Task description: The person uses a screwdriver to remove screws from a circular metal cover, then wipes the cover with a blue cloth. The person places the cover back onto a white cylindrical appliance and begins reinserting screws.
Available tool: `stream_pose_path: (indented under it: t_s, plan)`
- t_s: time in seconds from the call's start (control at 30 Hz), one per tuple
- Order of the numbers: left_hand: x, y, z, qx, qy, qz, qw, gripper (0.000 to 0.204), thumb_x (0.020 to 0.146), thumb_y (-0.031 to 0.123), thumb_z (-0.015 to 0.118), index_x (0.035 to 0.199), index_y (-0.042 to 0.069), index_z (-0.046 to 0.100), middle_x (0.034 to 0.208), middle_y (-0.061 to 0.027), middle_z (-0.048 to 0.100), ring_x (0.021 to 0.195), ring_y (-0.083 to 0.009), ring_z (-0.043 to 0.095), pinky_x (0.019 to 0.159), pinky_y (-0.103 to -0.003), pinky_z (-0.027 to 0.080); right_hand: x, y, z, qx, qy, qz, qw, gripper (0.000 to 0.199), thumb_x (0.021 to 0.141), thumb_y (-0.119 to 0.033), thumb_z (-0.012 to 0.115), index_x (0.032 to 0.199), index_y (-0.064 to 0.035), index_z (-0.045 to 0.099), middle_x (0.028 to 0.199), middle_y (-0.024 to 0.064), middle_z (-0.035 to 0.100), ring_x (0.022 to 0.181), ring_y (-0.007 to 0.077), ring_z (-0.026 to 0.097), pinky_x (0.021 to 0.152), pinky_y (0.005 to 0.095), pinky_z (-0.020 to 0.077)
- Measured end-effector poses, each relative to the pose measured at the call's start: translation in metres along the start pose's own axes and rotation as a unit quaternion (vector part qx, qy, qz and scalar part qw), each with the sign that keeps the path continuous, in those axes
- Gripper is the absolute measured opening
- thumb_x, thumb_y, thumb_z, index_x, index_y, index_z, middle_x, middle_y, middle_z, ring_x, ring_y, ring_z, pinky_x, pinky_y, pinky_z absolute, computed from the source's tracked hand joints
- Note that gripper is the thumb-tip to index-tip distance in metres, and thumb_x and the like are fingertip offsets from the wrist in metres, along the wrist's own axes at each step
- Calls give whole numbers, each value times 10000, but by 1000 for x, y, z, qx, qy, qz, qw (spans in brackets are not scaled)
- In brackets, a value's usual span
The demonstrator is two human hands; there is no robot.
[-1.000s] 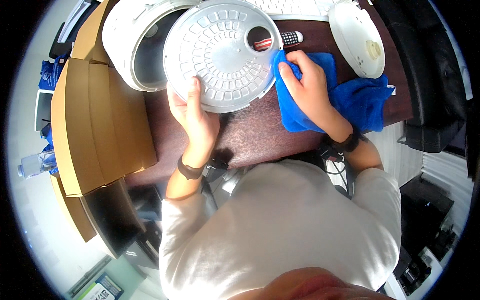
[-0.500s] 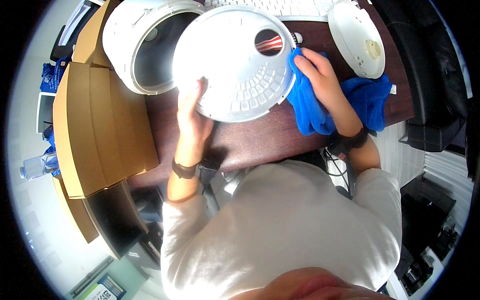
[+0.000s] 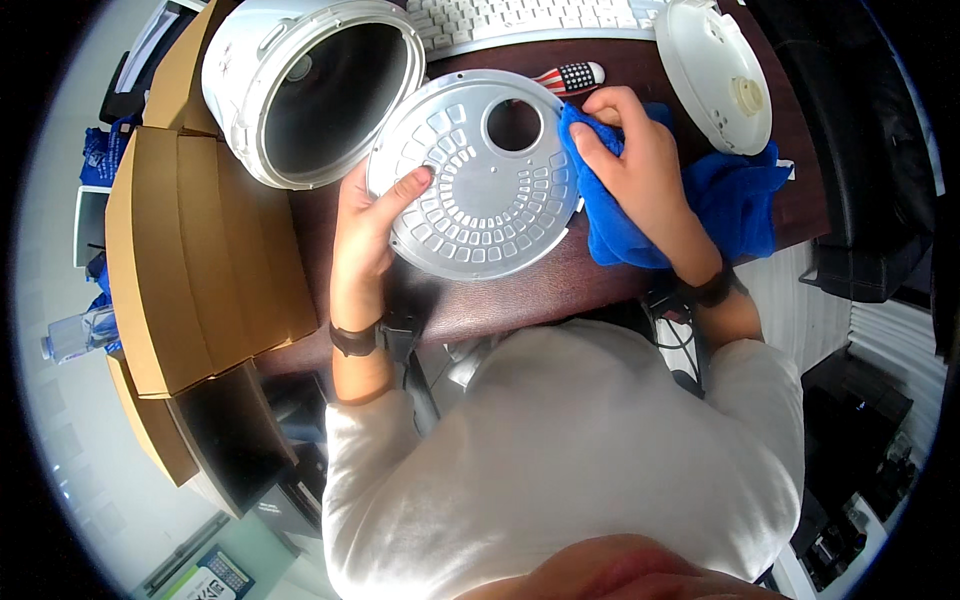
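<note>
A round translucent plastic disc (image 3: 480,190) with rings of small raised cells and one large round hole is held above the table. My left hand (image 3: 372,220) grips its left edge, thumb lying on the upper face. At the disc's right rim, my right hand (image 3: 635,160) is closed on a blue cloth (image 3: 610,220), pressing it against the edge. A further bunched blue part (image 3: 735,200) lies to the right; whether it belongs to the same cloth I cannot tell. Behind the disc on the left, a white cylindrical tub (image 3: 250,110) lies with its dark round opening facing me.
A white keyboard (image 3: 530,22) lies at the far edge of the dark wood table (image 3: 490,305). A white round lid (image 3: 705,80) rests at the far right. A small brush-like item with a striped and dotted pattern (image 3: 578,77) lies behind the disc. Cardboard boxes (image 3: 205,260) stand left.
The disc has come lower and nearer to me and tilted, so its cell rings show more fully. My right hand with the cloth has shifted slightly along the rim.
</note>
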State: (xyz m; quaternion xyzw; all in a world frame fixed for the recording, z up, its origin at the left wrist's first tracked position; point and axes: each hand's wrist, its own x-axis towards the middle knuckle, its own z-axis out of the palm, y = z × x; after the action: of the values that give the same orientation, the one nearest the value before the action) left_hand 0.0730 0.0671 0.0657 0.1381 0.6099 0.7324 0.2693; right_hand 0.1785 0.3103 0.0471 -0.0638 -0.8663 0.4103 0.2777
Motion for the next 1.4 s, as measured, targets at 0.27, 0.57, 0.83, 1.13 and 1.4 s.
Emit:
stream_pose_path:
  t_s: [0.27,0.57,0.83,1.13,1.4]
  plan:
    - [-6,-5,5,93,-55,-3,994,260,826,106,692,1036,-27,615,871,-55,667,766,-100,607,687,-237,488,16,-13,5,-146,23,-154,977,102,792,-138,637,862,-92,578,741,61,605,639,241,615,527,336,486]
    - [-8,-5,5,98,-75,-19,992,277,817,81,685,1047,-41,592,911,-87,668,769,-115,620,703,-248,495,27,-28,4,-170,-51,-182,967,208,784,-192,654,939,-73,583,814,87,636,713,266,636,594,350,513]
    - [-10,0,4,115,-98,-37,988,291,807,110,709,1032,-41,604,902,-82,671,773,-109,619,708,-243,496,28,-8,-9,-41,-110,-143,983,237,824,-211,617,1006,-59,627,913,148,651,747,308,639,655,363,509]
    - [-10,-1,7,117,-103,-31,987,250,814,97,691,1017,-31,621,872,-67,674,760,-107,615,688,-244,492,28,-16,-37,6,-160,-115,980,191,815,-167,626,929,-14,627,829,158,629,698,309,624,628,349,485]
    - [-9,3,11,118,-139,-43,982,259,828,89,677,1049,-32,614,903,-49,665,823,-89,585,729,-247,482,37,-32,-17,-44,-163,-121,978,233,798,-210,641,960,-44,617,815,153,643,726,296,635,663,370,502]
